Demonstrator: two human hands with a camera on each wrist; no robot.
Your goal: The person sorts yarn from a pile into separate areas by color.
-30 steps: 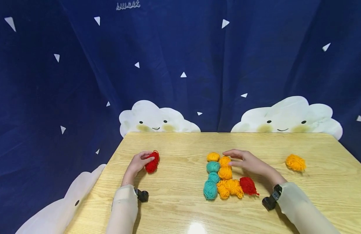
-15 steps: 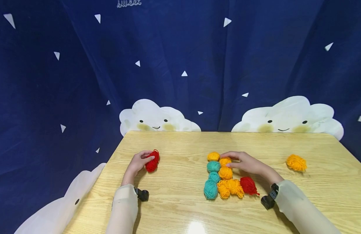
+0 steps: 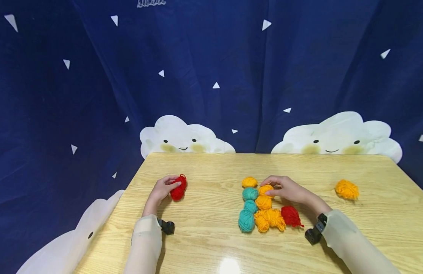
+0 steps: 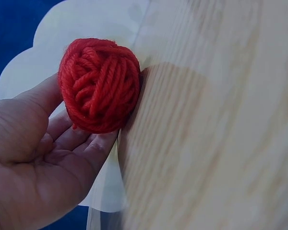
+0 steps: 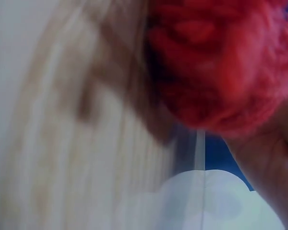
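Observation:
At the table's left side, my left hand (image 3: 162, 189) grips a red ball of yarn (image 3: 178, 189). In the left wrist view the thumb and fingers lie around that red ball (image 4: 100, 85). My right hand (image 3: 288, 189) pinches an orange ball of yarn (image 3: 266, 188) between thumb and fingers, at the far end of the right column of a yarn cluster. Another orange ball (image 3: 264, 202) sits just below it. A blurred red ball (image 5: 221, 72) fills much of the right wrist view and hides my right fingertips.
Teal balls (image 3: 250, 194) and an orange ball (image 3: 249, 182) form the left column. Orange yarn (image 3: 269, 219) and a red ball (image 3: 291, 216) continue the near row. A lone orange ball (image 3: 347, 189) lies on the right of the wooden table (image 3: 204, 236). A blue curtain (image 3: 197, 57) stands behind.
My right hand has moved slightly left and its fingers have come around the far orange ball, which has shifted a little right. The left hand keeps its hold on the red ball.

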